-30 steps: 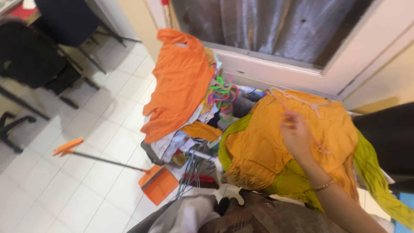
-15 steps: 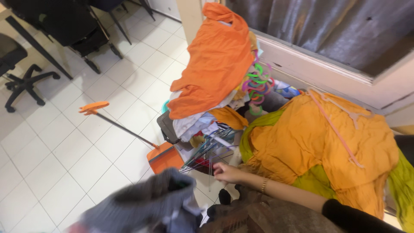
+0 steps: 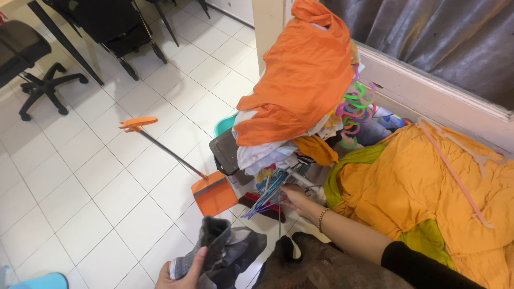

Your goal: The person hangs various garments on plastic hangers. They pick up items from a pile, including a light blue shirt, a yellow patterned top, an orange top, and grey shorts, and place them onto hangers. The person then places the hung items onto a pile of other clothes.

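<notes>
The right hand (image 3: 293, 197) is closing its fingers on the bundle of thin coloured wire hangers (image 3: 267, 194), which is slanting from near-left to far-right, while the left hand (image 3: 182, 272), nearer, is gripping a crumpled grey garment (image 3: 222, 251).

Soft grey cloth (image 3: 225, 254), thin wire hangers (image 3: 267, 195), glossy floor tiles (image 3: 96, 176).

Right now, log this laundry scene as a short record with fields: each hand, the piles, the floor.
left hand: left hand grips a crumpled grey cloth garment
right hand: right hand reaches into a bundle of thin wire hangers; grip unclear
pile: draped orange fabric shirt tops a heap of clothes; looped coloured plastic hangers beside it
right side: wide yellow-orange cloth
floor: white tiles, orange long-handled dustpan
</notes>
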